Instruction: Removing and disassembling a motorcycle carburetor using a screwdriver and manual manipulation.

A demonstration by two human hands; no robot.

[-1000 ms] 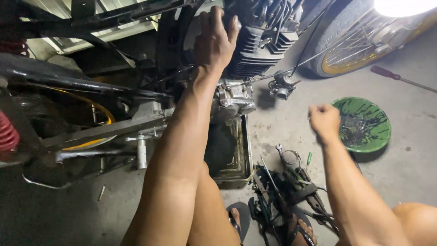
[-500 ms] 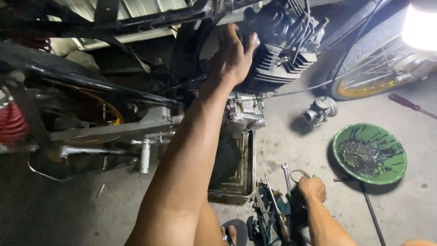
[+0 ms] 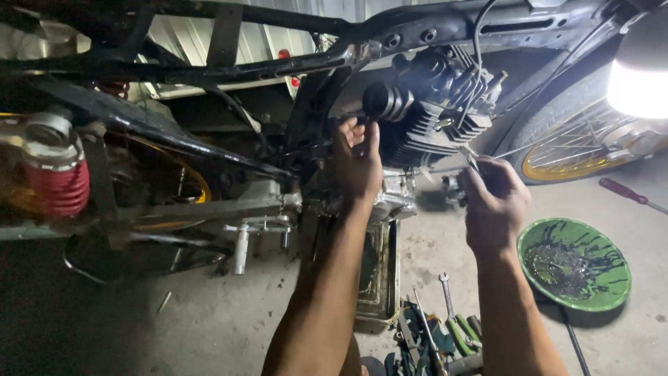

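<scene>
- The left hand (image 3: 358,167) is pressing against the side of the motorcycle engine (image 3: 431,111), just below its black intake tube (image 3: 386,102); its fingers (image 3: 353,131) are lying spread and loosely curled, gripping nothing.
- The right hand (image 3: 492,202) is hovering just right of the engine's finned cylinder, its fingers pinching a thin metal tool (image 3: 470,160) whose tip is pointing up toward the fins; what kind of tool it is cannot be told.
- The engine is hanging in the dark motorcycle frame (image 3: 278,63), between the two hands and above the concrete floor (image 3: 223,320).
- A grimy metal drain pan (image 3: 379,271) is sitting on the floor directly under the engine, beside the left forearm.
- A green bowl (image 3: 574,263) holding dark oily residue is resting on the floor to the right of the right wrist.
- A pile of wrenches and screwdrivers (image 3: 438,334) is lying near the bottom edge, between the two forearms.
- A red-handled screwdriver (image 3: 626,191) is lying apart near the spoked wheel (image 3: 577,150).
- A red shock spring (image 3: 59,184) is showing at far left.
- A bright lamp (image 3: 640,76) is glaring at upper right.
</scene>
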